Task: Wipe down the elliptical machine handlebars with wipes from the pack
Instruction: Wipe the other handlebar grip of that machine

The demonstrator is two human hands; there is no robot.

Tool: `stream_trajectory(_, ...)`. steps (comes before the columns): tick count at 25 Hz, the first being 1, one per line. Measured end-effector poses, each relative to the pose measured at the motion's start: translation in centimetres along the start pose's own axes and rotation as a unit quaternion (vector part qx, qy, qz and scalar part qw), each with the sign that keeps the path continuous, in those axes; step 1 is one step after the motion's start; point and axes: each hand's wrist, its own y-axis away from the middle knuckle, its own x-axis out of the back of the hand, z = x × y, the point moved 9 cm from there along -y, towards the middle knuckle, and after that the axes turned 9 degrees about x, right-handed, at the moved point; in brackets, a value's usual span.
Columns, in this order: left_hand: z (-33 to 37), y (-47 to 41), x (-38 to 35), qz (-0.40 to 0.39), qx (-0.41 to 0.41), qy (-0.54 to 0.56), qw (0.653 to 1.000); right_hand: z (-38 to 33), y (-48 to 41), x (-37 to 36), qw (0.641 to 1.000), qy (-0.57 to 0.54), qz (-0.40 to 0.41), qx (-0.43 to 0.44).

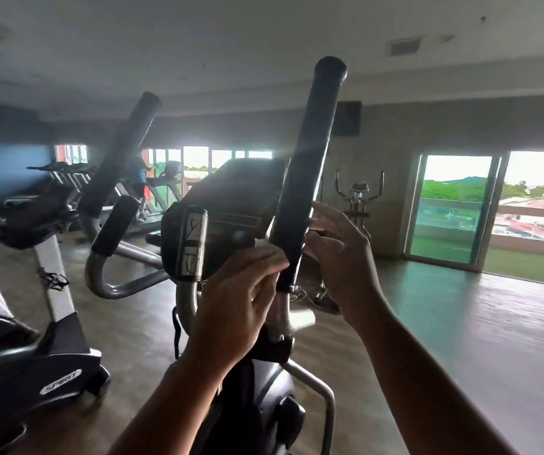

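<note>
**Black foam handlebar between two bare hands**

Dim light and blur hide much. The left hand (pixel 241 300) is curled, its fingertips bunched against the lower left edge of the right handlebar (pixel 310 178). Its grip is narrow, but I cannot tell whether it pinches a wipe or only touches the foam. The right hand (pixel 342 257) sits just beside the bar's right edge, its grip wide, fingers spread, holding nothing that shows. A pale smear (pixel 304 318) below the foam is too blurred to name.

The right handlebar rises tilted slightly rightward. It is wrapped in black foam with a rounded cap on top, and a bare grey metal tube shows beneath the hands. The left handlebar (pixel 122 152) leans well apart, with the dark console (pixel 241 192) between them. Silver plates (pixel 193 244) on a short handle carry marks I cannot read. A neighbouring machine (pixel 17 372), cut off at lower left, bears a label (pixel 61 381) reading SPIRIT.
</note>
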Motion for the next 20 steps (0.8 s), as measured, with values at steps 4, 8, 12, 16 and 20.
stream_trajectory(4,-0.4,2.4,0.8,-0.02,0.076,0.01,0.997,1.8,1.3,0.0,0.997,-0.045,-0.046,-0.032)
stream_trajectory(8,1.3,2.3,1.5,0.007,0.137,-0.023,0.99,1.6,3.8,0.8,0.992,-0.101,-0.062,-0.037)
stream_trajectory(12,3.9,1.7,0.6,0.003,0.241,0.086,0.967,-0.2,5.8,1.7,0.976,-0.182,-0.114,-0.028)
stream_trajectory(16,6.6,0.9,-0.8,-0.006,0.249,0.142,0.958,-2.0,6.7,2.4,0.944,-0.289,-0.158,-0.031)
stream_trajectory(20,7.2,0.2,-1.6,-0.021,0.246,0.143,0.958,-1.9,5.9,2.3,0.94,-0.304,-0.147,-0.05)
